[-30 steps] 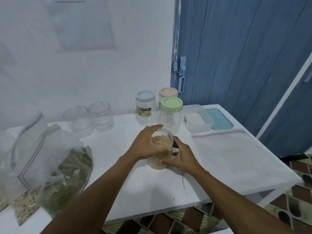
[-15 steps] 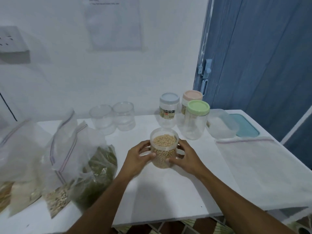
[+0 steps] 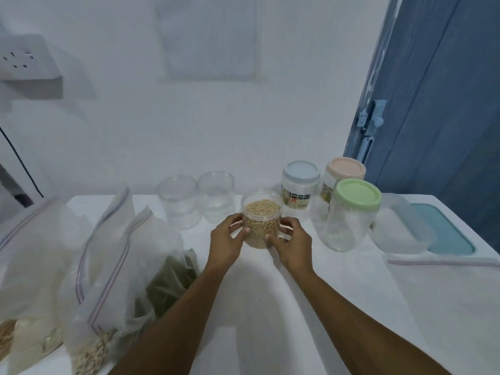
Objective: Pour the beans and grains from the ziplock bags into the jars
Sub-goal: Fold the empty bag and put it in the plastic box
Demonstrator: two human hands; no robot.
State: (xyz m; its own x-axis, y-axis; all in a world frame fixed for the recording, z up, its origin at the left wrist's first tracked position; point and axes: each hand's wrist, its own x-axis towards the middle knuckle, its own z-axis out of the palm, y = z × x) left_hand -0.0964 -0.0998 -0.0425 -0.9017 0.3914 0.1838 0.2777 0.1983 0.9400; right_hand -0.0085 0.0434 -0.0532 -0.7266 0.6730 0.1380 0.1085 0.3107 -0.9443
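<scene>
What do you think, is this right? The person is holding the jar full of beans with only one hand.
Not quite. The head view shows two hands on the jar full of beans: the left hand grips its left side and the right hand grips its right side. So the person is holding the jar full of beans with both hands.

Seemingly a home corner: lidded storage jars [image 3: 351, 212] on a white table [image 3: 270, 307], wall socket [image 3: 19, 60], blue door [image 3: 446, 104].

left grip [image 3: 226, 239]: fingers curled, clasping | right grip [image 3: 293, 246]: fingers curled, clasping | forearms: extended, converging
</scene>
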